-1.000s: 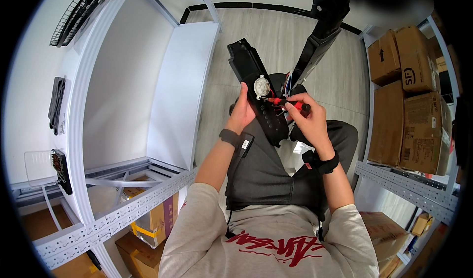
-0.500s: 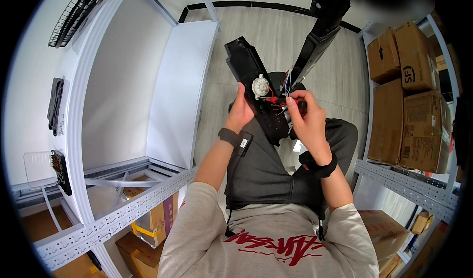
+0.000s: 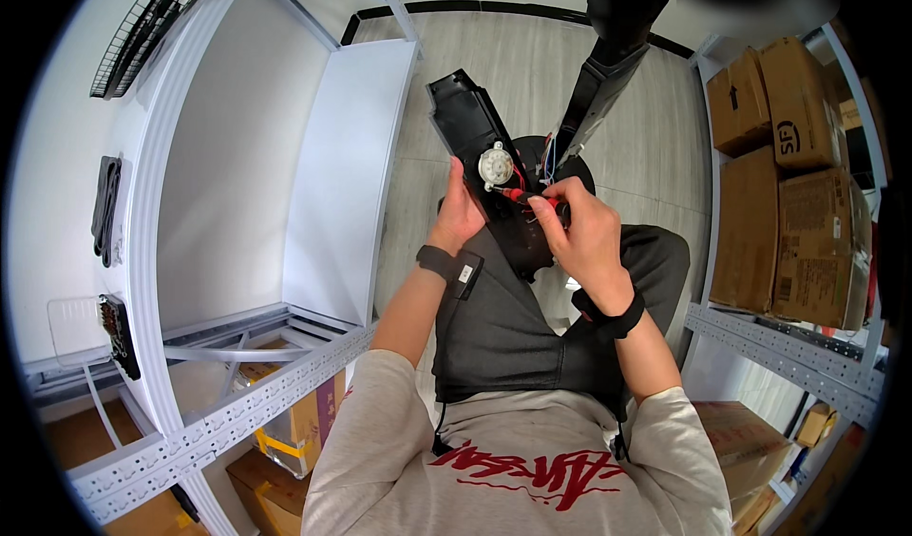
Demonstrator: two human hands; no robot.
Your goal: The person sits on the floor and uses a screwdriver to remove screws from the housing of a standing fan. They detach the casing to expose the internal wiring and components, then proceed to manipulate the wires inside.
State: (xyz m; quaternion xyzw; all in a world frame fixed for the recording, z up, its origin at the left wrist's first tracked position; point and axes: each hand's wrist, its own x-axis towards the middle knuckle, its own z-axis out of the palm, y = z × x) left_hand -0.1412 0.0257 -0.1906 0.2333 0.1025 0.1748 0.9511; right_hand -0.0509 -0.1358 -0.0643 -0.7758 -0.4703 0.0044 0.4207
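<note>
My left hand (image 3: 460,215) is wrapped round the left edge of a long black plastic housing (image 3: 465,118), which tilts over my lap. On the housing sits a round whitish part (image 3: 495,166) with small mounting tabs. A red and black screwdriver (image 3: 518,196) is gripped in my right hand (image 3: 586,234), thumb and fingers closed round its handle. Its tip points at the round part's lower tab; whether it touches a screw I cannot tell. Thin coloured wires (image 3: 549,159) run beside the housing, toward a black upright column (image 3: 600,89).
On the left stands a white shelf unit (image 3: 347,156) with a perforated metal beam (image 3: 237,403). Cardboard boxes (image 3: 744,232) are stacked on a rack at the right. Another carton (image 3: 736,441) stands low at the right. Grey plank flooring (image 3: 494,42) lies ahead.
The housing and round part have shifted slightly left. My right hand has moved a little left and down with the screwdriver. The black column has also shifted slightly left in view.
</note>
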